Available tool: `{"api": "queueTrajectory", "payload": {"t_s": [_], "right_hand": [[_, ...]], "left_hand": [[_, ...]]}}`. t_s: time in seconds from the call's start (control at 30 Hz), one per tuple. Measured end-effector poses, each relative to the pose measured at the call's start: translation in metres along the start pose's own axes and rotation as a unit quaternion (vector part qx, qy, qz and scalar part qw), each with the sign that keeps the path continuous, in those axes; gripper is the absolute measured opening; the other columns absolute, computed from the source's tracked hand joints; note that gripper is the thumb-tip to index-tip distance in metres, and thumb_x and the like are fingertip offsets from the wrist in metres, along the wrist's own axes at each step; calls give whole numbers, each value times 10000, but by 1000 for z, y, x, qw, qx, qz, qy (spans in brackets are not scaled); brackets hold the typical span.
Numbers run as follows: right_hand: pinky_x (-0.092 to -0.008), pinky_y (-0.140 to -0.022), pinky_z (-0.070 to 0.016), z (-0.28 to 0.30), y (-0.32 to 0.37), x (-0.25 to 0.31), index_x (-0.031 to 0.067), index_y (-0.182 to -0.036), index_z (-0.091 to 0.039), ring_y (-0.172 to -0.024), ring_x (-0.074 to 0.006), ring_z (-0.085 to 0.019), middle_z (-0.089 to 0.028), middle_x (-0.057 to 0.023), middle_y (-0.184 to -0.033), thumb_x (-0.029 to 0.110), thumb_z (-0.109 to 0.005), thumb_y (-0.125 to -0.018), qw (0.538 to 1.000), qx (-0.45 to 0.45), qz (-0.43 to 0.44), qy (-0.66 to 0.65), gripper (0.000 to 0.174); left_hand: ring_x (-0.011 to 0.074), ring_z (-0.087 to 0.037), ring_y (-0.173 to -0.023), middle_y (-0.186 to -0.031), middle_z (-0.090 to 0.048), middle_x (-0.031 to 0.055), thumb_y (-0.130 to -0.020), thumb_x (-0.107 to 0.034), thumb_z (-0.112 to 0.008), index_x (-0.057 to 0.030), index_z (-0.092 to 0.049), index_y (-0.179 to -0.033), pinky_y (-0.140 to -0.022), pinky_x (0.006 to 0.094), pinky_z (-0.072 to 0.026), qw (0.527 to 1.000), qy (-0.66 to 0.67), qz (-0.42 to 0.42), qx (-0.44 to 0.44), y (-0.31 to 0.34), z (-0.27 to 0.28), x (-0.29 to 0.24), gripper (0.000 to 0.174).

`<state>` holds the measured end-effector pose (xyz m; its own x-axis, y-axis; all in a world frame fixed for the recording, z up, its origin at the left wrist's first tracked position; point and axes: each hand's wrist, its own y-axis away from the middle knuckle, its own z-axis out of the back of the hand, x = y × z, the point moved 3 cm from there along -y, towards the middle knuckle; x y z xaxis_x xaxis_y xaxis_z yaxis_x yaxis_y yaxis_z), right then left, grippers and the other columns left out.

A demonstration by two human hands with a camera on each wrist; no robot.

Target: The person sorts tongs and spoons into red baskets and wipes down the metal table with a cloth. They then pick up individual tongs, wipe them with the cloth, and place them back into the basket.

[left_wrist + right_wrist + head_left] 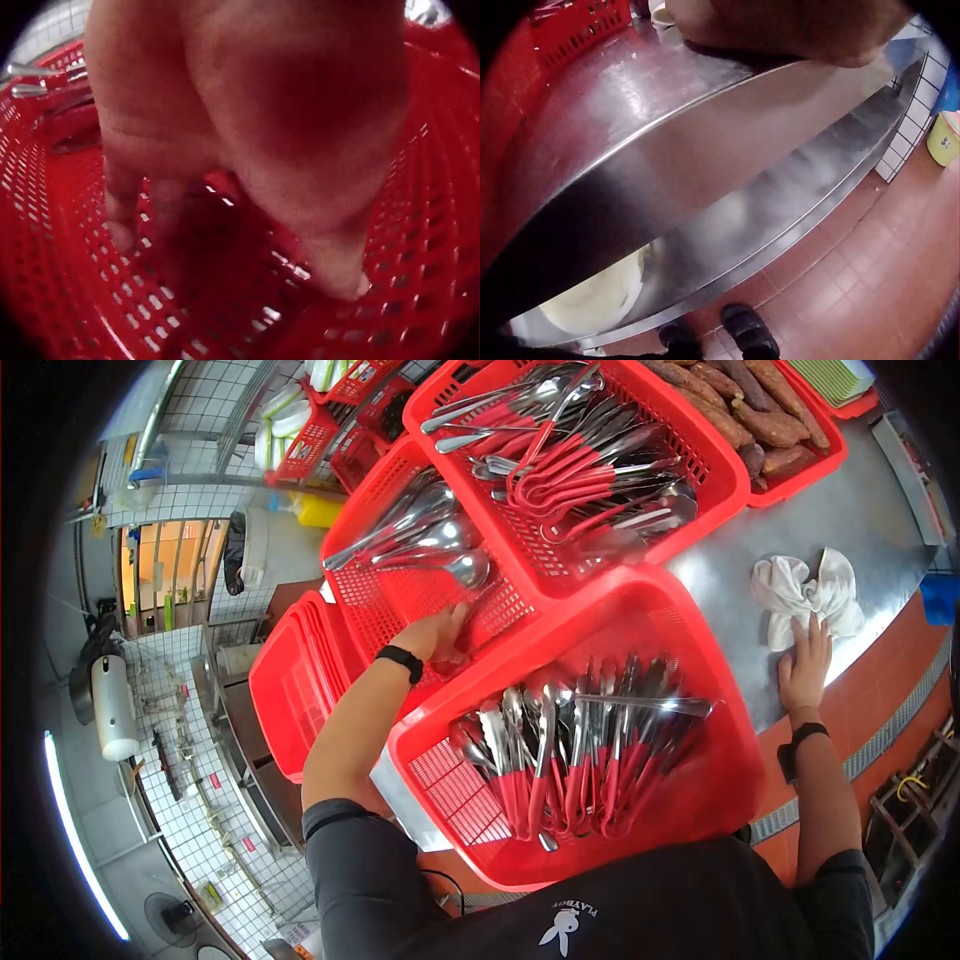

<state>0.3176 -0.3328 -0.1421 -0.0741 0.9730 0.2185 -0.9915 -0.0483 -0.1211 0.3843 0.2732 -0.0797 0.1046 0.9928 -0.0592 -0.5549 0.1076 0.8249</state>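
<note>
My left hand (438,638) reaches down into a red mesh basket (385,595), beside several metal ladles (445,535) lying at its far end. In the left wrist view its fingers (120,202) point down towards the perforated bottom, with the thumb apart and nothing visible in the grasp. My right hand (806,665) rests with outstretched fingers on a crumpled white cloth (810,595) on the metal table (730,555). Closest to my body, a large red basket (640,595) holds many red-handled metal tongs (570,760).
Behind, another red basket (735,475) holds more red-handled tongs (570,485) and utensils. A red tray of brown sweet potatoes (770,425) sits further right. Stacked red baskets (290,685) are at the left. Below the table edge, a lower metal shelf (727,225) carries a pale round container (600,300).
</note>
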Motion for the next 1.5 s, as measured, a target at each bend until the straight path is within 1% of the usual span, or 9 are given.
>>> {"api": "queueTrajectory", "payload": {"t_s": [0.13, 0.27, 0.37, 0.47, 0.7, 0.97, 1.1, 1.27, 1.5], "right_hand": [[-517, -1193, -166, 0, 1, 1, 116, -1403, -476, -1441, -402, -253, -327, -154, -1550, 91, -519, -812, 1000, 3, -8, 0, 593], [-494, -1202, -172, -3, 2, -5, 147, -1392, -495, -1449, -367, -256, -339, -125, -1548, 101, -525, -812, 1000, -2, -13, 20, 582], [-494, -1202, -172, -5, 2, -7, 144, -1394, -494, -1448, -372, -256, -340, -127, -1546, 98, -521, -812, 1000, -6, -7, 17, 584], [-494, -1202, -173, -7, 3, -11, 143, -1401, -487, -1450, -373, -253, -341, -128, -1546, 97, -517, -814, 999, 7, -12, 29, 590], [-494, -1202, -169, -11, 5, -12, 158, -1415, -475, -1456, -367, -244, -319, -122, -1559, 109, -503, -830, 999, 9, -19, 37, 587], [-492, -1208, -164, -8, 4, -10, 159, -1406, -485, -1461, -351, -239, -324, -116, -1557, 110, -500, -833, 999, 14, -36, 25, 575], [-491, -1208, -164, -7, 4, -12, 159, -1394, -500, -1463, -349, -238, -332, -113, -1554, 105, -512, -825, 999, 15, -39, 24, 572], [-496, -1202, -178, -8, 6, -17, 165, -1372, -519, -1457, -350, -256, -344, -106, -1549, 113, -537, -807, 998, 23, -44, 31, 568], [-493, -1205, -173, -3, 4, -16, 174, -1364, -526, -1458, -339, -260, -353, -97, -1545, 127, -546, -797, 998, 28, -39, 39, 570]], "left_hand": [[426, -568, -1125, -1224, -576, 205, -642, -204, -846, -32, -445, -1297, -921, 470, -494, 984, -58, -48, -160, 13, 23, 12, 788], [345, -527, -1164, -1225, -552, 149, -622, -220, -847, -69, -528, -1233, -948, 475, -451, 898, -168, -77, -400, 3, 57, 47, 706], [366, -346, -1386, -1459, -392, 168, -543, -315, -918, -144, -374, -1456, -1104, 558, -314, 870, -197, 45, -449, 3, 82, 58, 1076], [368, -332, -1404, -1482, -368, 171, -481, -353, -946, -169, -247, -1530, -1112, 598, -289, 857, -220, 77, -460, -14, 88, 88, 1273], [398, -508, -1189, -1317, -482, 220, -618, -326, -851, -104, -258, -1523, -973, 516, -441, 866, -174, 113, -455, -29, 88, 83, 1104], [437, -569, -1092, -1196, -555, 255, -528, -244, -888, -118, -191, -1537, -924, 520, -485, 910, -98, -19, -401, -21, 76, 93, 1232], [446, -589, -1068, -1175, -586, 259, -529, -215, -890, -130, -177, -1543, -921, 500, -501, 920, -71, -2, -385, -17, 69, 90, 1242], [416, -640, -993, -1113, -638, 237, -533, -242, -891, -89, -391, -1374, -828, 489, -538, 929, -107, 5, -355, -13, 81, 84, 990], [409, -661, -922, -1058, -662, 235, -609, -307, -821, -91, -386, -1385, -783, 488, -549, 930, -173, 20, -323, 15, 110, 67, 916]]}}
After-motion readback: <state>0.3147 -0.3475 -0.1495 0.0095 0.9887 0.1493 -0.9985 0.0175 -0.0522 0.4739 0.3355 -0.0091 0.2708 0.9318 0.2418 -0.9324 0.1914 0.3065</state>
